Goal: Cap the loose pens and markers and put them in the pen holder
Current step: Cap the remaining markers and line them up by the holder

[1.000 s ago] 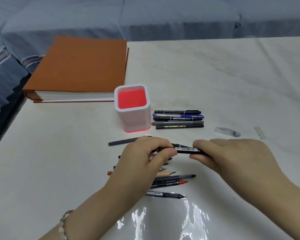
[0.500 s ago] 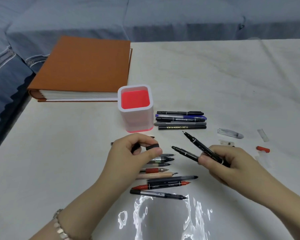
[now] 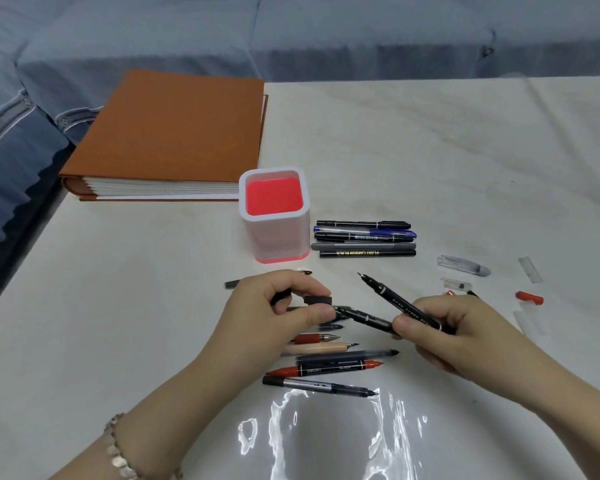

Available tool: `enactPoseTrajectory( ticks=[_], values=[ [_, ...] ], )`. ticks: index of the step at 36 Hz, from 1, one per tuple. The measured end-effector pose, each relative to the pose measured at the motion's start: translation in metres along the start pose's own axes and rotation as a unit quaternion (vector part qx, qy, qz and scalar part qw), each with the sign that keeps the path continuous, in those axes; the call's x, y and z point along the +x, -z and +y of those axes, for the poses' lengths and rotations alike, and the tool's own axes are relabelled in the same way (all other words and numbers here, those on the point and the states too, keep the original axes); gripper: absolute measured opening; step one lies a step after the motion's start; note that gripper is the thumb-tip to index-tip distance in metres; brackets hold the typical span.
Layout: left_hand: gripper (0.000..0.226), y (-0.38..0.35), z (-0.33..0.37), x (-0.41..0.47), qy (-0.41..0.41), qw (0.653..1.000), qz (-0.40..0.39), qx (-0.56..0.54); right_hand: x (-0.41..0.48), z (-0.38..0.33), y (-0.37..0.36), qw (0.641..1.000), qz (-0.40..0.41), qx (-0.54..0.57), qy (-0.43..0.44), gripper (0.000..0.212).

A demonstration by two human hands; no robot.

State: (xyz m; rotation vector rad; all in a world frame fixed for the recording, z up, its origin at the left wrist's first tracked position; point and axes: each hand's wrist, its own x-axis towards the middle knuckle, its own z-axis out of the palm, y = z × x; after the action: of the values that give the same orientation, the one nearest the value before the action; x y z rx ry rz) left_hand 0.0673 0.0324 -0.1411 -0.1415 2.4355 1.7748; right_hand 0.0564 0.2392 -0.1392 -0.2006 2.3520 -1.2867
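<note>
A pale, marble-patterned table (image 3: 118,323) is being viewed from above, with a person's two bare hands being held over it. A small black cap (image 3: 317,300) is being pinched between the curled thumb and forefinger of the left hand (image 3: 267,317), and the remaining fingers are being curled in beneath it. Two black markers (image 3: 400,308), both uncapped, are being gripped together by the curled fingers and thumb of the right hand (image 3: 458,329). One is being held tilted up and to the left with its tip in the air. The other is being pointed leftward, with its tip just beside the cap and the left thumb. A white pen holder (image 3: 274,244) with a red interior is being shown upright beyond the hands. A row of capped pens (image 3: 364,239) is being shown lying just beside it on its right. A cluster of uncapped pens (image 3: 336,367) is being partly covered by the hands. A clear cap (image 3: 463,265) and a red cap (image 3: 529,298) are being shown lying loose at the right, well apart from the holder. A closed orange binder (image 3: 174,133) is being shown behind the holder, to its left. A beaded bracelet (image 3: 116,452) is being worn on the left wrist.
</note>
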Motion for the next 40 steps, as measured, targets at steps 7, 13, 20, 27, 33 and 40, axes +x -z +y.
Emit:
enactPoseTrajectory(
  ticks=[7, 13, 20, 27, 33, 40],
  values=[
    [0.016, -0.004, 0.002, -0.001, 0.008, 0.999, -0.034, 0.02, 0.002, 0.004, -0.001, 0.999, 0.011, -0.032, 0.008, 0.061],
    [0.023, -0.002, 0.003, 0.002, -0.015, 0.999, 0.008, 0.031, 0.004, 0.002, 0.006, 1.0, 0.015, 0.0, 0.011, 0.063],
    [0.018, -0.008, -0.002, 0.003, 0.0, 1.0, -0.022, -0.002, 0.008, 0.004, 0.002, 0.999, 0.007, -0.02, 0.034, 0.059],
    [0.017, -0.014, 0.0, 0.004, 0.053, 0.991, -0.067, -0.107, 0.013, 0.003, 0.004, 0.997, 0.029, -0.024, 0.068, 0.034],
    [0.009, -0.021, 0.003, 0.004, 0.055, 0.989, -0.056, -0.126, 0.014, 0.012, 0.005, 0.992, 0.073, -0.026, 0.098, 0.049],
    [0.01, -0.028, 0.001, 0.019, -0.001, 0.994, -0.084, 0.068, 0.022, 0.025, 0.007, 0.999, 0.027, -0.01, 0.037, 0.043]
  ],
)
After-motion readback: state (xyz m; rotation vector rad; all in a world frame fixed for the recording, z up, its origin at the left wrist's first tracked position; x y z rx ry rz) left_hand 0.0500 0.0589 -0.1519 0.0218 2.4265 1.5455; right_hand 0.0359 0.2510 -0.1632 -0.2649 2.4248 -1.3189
